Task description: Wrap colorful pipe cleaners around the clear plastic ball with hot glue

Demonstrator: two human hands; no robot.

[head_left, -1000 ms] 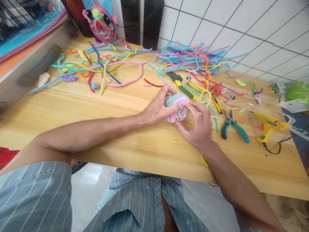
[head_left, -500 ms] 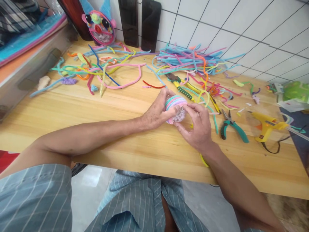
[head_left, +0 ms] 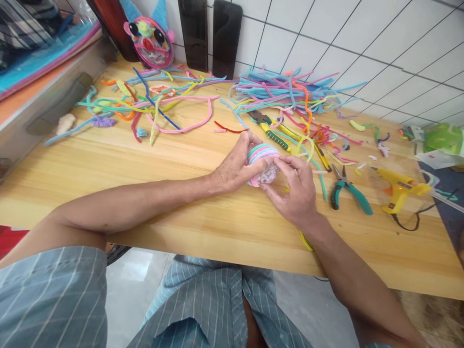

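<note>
Between my hands, just above the wooden table, is a small round piece wound from pipe cleaners in pink, turquoise and lilac, with a clear, shiny part on its near side. My left hand wraps it from the left, thumb across its front and fingers behind it. My right hand grips its right edge, with the index finger and thumb pressed to the rim. The fingers behind the piece are partly hidden.
Behind lies a heap of pipe cleaners, with more strewn to the left. Yellow-handled pliers, green-handled pliers and a yellow glue gun lie rightward. A decorated face figure and two dark phones stand against the wall.
</note>
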